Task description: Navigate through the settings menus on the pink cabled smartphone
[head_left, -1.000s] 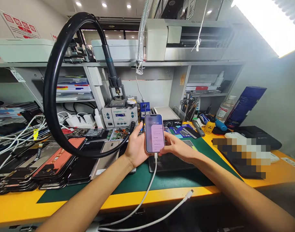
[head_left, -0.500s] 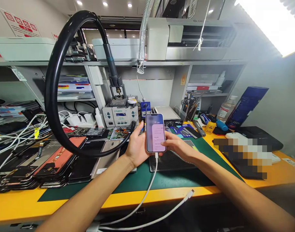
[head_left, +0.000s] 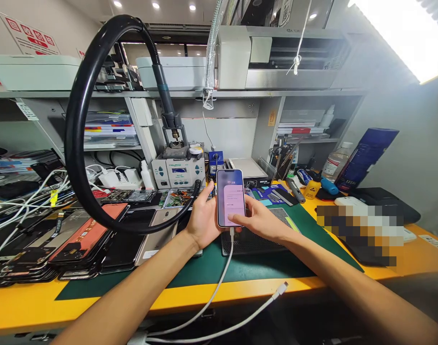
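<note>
A smartphone point(head_left: 230, 196) with a lit pinkish-purple screen is held upright above the bench. My left hand point(head_left: 205, 215) supports it from the left side and from behind, its thumb pointing up along the edge. At the phone's right edge is my right hand point(head_left: 262, 219), with its thumb lying across the lower screen and its index finger bent beside the frame. Some fingers are hidden behind the phone. A white charging cable point(head_left: 224, 275) is plugged into its bottom and hangs toward the bench's front edge. Below the phone lies a dark perforated metal plate point(head_left: 256, 244).
Stacks of phone screens and housings point(head_left: 85, 235) lie at left, under the looped black hose point(head_left: 73, 120) of a hot air station point(head_left: 179, 172). A second white cable end point(head_left: 281, 289) hangs at the front. Bottles point(head_left: 335, 160) stand at right on the yellow bench point(head_left: 190, 292) with its green mat.
My right thumb has moved left and slightly down across the lower screen. The pink panel on the screen has shifted. My left hand and the phone stay put.
</note>
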The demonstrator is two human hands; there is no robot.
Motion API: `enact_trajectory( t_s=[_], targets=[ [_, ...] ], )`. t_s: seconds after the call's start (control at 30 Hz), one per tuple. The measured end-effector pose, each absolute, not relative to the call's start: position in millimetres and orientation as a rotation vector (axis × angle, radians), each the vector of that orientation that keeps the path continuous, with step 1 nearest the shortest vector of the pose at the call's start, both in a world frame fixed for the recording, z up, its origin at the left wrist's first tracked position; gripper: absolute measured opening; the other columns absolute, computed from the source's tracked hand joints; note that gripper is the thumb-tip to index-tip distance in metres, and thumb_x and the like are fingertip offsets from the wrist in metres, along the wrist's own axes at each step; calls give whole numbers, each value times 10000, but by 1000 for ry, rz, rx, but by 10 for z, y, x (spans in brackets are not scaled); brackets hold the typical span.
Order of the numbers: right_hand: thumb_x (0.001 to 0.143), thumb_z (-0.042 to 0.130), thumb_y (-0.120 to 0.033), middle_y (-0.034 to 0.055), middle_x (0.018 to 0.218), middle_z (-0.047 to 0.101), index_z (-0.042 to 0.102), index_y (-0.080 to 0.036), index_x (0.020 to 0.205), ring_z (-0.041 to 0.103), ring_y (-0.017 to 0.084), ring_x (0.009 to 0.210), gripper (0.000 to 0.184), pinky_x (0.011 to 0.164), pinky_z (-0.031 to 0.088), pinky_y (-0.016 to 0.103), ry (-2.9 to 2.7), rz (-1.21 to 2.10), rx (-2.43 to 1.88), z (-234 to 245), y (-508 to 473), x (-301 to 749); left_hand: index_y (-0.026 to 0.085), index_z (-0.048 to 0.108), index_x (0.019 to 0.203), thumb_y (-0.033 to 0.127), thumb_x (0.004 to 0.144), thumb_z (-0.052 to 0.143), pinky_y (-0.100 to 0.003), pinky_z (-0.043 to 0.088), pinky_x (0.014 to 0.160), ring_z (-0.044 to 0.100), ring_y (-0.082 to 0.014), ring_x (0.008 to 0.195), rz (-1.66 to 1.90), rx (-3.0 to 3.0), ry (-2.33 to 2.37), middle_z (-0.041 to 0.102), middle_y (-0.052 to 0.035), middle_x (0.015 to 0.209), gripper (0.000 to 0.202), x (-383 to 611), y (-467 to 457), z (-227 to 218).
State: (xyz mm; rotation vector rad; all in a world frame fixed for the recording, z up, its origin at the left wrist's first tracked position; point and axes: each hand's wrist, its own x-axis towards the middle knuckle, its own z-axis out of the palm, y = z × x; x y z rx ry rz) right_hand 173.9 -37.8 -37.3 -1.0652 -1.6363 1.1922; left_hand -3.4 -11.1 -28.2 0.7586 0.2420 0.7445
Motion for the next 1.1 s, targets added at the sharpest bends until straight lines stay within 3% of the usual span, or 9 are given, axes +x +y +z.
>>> enact_trajectory(
  t_s=[0.23, 0.3, 0.4, 0.47, 0.53, 0.63, 0.7, 0.83, 1.1],
  targets=[
    [778, 849, -351, -11, 855, 694, 566, -205, 1209, 637, 139, 620, 536, 594, 547, 305, -1604, 1102, -1159, -430, -397, 1672, 104, 627, 1393, 630, 1039, 317, -412, 581, 798, 717, -298, 907, 766, 777, 289, 731, -188, 1092, 705, -14, -126, -274],
    [751, 874, -382, 9, 912, 715, 559, -206, 1236, 658, 155, 655, 604, 604, 566, 320, -1581, 1075, -1188, -471, -390, 1655, 99, 638, 1379, 624, 1039, 325, -405, 581, 804, 719, -298, 913, 773, 775, 314, 735, -185, 1081, 700, -6, -132, -268],
    [698, 912, -396, 59, 1140, 723, 551, -220, 1301, 716, 218, 922, 724, 804, 613, 387, -1588, 983, -1185, -507, -385, 1641, 86, 650, 1358, 621, 1040, 317, -392, 582, 808, 721, -296, 918, 792, 773, 361, 737, -187, 1068, 706, -1, -139, -259],
    [676, 924, -386, 72, 1258, 690, 541, -225, 1333, 684, 249, 1107, 777, 949, 583, 418, -1608, 945, -1161, -500, -396, 1641, 79, 653, 1348, 621, 1040, 315, -388, 585, 802, 722, -295, 914, 798, 777, 386, 736, -190, 1064, 709, -6, -139, -258],
    [724, 879, -380, 72, 1240, 684, 534, -221, 1331, 683, 239, 1070, 716, 913, 584, 409, -1612, 989, -1158, -476, -415, 1651, 87, 651, 1348, 630, 1034, 334, -389, 590, 789, 721, -291, 901, 791, 784, 383, 736, -187, 1063, 703, -17, -135, -264],
    [817, 719, -285, 34, 1064, 684, 542, -219, 1267, 661, 182, 822, 488, 706, 567, 347, -1555, 1148, -1096, -436, -435, 1674, 109, 637, 1367, 631, 1034, 347, -399, 595, 765, 717, -283, 877, 774, 796, 312, 735, -181, 1070, 683, -33, -130, -277],
    [807, 623, -218, 8, 955, 668, 558, -217, 1180, 622, 163, 733, 378, 650, 530, 328, -1507, 1242, -993, -415, -436, 1685, 117, 631, 1374, 620, 1043, 331, -407, 596, 754, 714, -281, 868, 770, 799, 270, 733, -181, 1074, 673, -37, -131, -281],
    [855, 568, -268, -9, 838, 659, 558, -218, 1048, 596, 160, 649, 200, 646, 490, 341, -1499, 1271, -967, -379, -431, 1688, 122, 639, 1368, 626, 1043, 331, -412, 592, 751, 710, -284, 870, 770, 795, 255, 728, -183, 1081, 674, -33, -136, -274],
    [870, 549, -301, 4, 865, 689, 550, -224, 999, 628, 175, 687, 151, 663, 506, 345, -1491, 1282, -981, -360, -432, 1727, 123, 626, 1399, 639, 1039, 333, -423, 584, 773, 705, -297, 902, 762, 782, 240, 723, -188, 1110, 694, -29, -138, -268]
  ],
)
